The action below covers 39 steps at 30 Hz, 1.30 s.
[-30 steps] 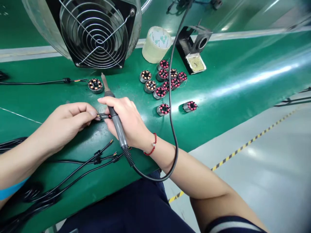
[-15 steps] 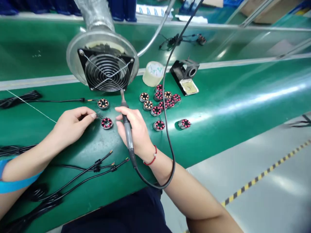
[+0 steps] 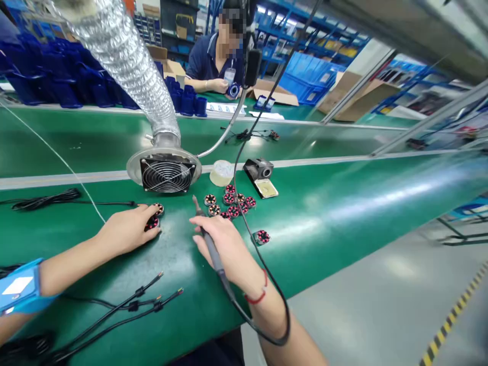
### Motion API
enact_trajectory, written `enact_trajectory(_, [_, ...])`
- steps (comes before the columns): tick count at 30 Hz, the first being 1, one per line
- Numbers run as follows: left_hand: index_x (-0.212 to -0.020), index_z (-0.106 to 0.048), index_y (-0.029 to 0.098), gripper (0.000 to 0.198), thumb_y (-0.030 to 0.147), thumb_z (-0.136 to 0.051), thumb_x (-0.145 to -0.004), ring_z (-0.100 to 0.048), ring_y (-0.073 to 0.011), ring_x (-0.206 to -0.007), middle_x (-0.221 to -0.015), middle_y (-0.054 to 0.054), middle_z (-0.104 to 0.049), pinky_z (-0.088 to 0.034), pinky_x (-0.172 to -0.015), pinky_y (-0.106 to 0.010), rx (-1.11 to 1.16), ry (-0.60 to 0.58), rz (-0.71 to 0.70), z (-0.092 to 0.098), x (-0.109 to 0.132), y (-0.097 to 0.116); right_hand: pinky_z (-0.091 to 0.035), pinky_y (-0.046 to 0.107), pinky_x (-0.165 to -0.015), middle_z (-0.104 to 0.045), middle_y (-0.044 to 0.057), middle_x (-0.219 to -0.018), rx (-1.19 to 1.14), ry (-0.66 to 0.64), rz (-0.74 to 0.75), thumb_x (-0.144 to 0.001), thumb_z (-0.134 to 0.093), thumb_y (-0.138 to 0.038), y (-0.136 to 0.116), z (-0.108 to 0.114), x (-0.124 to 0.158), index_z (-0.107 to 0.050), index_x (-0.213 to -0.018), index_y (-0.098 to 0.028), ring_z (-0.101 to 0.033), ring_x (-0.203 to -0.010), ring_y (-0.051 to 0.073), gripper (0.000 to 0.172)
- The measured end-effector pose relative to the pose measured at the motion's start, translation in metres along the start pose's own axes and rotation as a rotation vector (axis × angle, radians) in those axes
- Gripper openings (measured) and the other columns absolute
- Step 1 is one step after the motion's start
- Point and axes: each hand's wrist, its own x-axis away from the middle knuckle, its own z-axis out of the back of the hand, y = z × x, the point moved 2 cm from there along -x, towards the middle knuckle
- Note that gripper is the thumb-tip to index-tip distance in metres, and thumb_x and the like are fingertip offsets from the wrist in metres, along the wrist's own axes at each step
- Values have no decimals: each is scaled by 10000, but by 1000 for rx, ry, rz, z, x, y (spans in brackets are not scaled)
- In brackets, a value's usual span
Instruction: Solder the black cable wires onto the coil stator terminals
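My left hand (image 3: pixel 127 231) has its thumb and fingers around a small motor stator with pink windings (image 3: pixel 153 222), which they partly cover. Just behind it, a stator with copper-coloured windings (image 3: pixel 159 209) lies close to the fingertips, joined to a black cable (image 3: pixel 110 203). A soldering iron (image 3: pixel 212 249) is gripped in my right hand (image 3: pixel 232 249), its tip pointing up and away over the bench. Several more stators (image 3: pixel 233 211) with pink or copper windings sit grouped beyond my right hand. One separate pink stator (image 3: pixel 262 237) rests to the right of it.
A fume extractor fan (image 3: pixel 168 175) hangs behind my hands. A tape roll (image 3: pixel 221 173) and an iron stand with sponge (image 3: pixel 263 178) are at the back. Black cables with stripped ends (image 3: pixel 141 292) lie in front. A co-worker (image 3: pixel 217 61) sits across the bench, holding a blue part.
The view has tilted up, bringing the co-worker into sight. My left hand has gone from the thin wires to around the pink stator. The iron's tip has moved away from the fan.
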Motion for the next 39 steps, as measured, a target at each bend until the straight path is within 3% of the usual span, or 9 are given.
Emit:
enact_trajectory(2, [-1415,-638,231,662,522,-435,-857,-715,-432,-1154,-1393,-136,-706,-596,-847,-508,2,5,13,2,1,-12,-518,429,-903,-790,82,-1035,22,-70,-43,-931,-620,-187,10,21,-3,-716,-1202,-232,-667,-931,255,290])
enact_trajectory(7, [-1335,-696,200,636,556,-486,-851,-744,-420,-1072,-1241,-144,-782,-591,-806,-452,43,60,164,24,-12,-60,-496,456,-960,-756,108,-1021,-123,174,-229,-868,-598,-173,51,40,-40,-723,-1140,-205,-651,-976,267,302])
enact_trajectory(12, [-1362,-657,145,554,485,-504,-953,-749,-333,-1032,-1191,-144,-783,-578,-848,-370,125,181,261,62,-59,-90,-571,309,-659,-712,2,-742,-375,266,-318,-922,-513,-293,60,30,-63,-598,-1228,-197,-716,-705,191,331])
enact_trajectory(18, [-1345,-626,168,474,489,-642,-997,-695,-265,-1119,-1289,-125,-695,-586,-980,-487,191,270,209,81,-134,-82,-646,292,-680,-747,-10,-741,-532,274,-271,-951,-559,-308,11,-3,-24,-570,-1215,-219,-782,-714,174,278])
enact_trajectory(23, [-1312,-645,168,395,419,-652,-1007,-678,-261,-1153,-1335,-119,-666,-593,-991,-485,170,323,83,79,-170,-52,-641,284,-685,-761,-6,-766,-246,420,35,-923,-512,-98,1,-46,-3,-600,-1192,-242,-777,-698,163,318])
enact_trajectory(26, [-1364,-624,151,448,459,-565,-1044,-633,-294,-1258,-1419,-114,-616,-539,-1080,-501,112,371,64,85,-161,-58,-640,309,-698,-766,-13,-782,-150,407,137,-914,-520,-59,2,-52,-1,-583,-1231,-266,-765,-696,173,384])
enact_trajectory(29, [-1442,-559,184,555,527,-599,-1007,-536,-341,-1384,-1528,-147,-538,-435,-1167,-605,43,414,169,103,-131,-99,-641,292,-699,-767,-19,-797,-170,369,121,-906,-530,-46,1,-48,-1,-568,-1260,-275,-765,-702,166,423])
enact_trajectory(34, [-1024,-721,94,533,591,-534,-989,-705,-328,-1022,-1040,-175,-758,-546,-953,-511,7,187,420,110,-66,-174,-644,275,-700,-771,-17,-812,-181,360,97,-920,-540,-59,-3,-41,0,-575,-1270,-277,-765,-705,162,413])
enact_trajectory(39, [-1125,-700,146,597,633,-746,-784,-706,-292,-933,-1168,-162,-752,-547,-802,-361,10,56,312,66,-30,-157,-643,250,-685,-769,-12,-798,-185,350,53,-944,-541,-84,-3,-38,1,-592,-1245,-262,-774,-699,154,354])
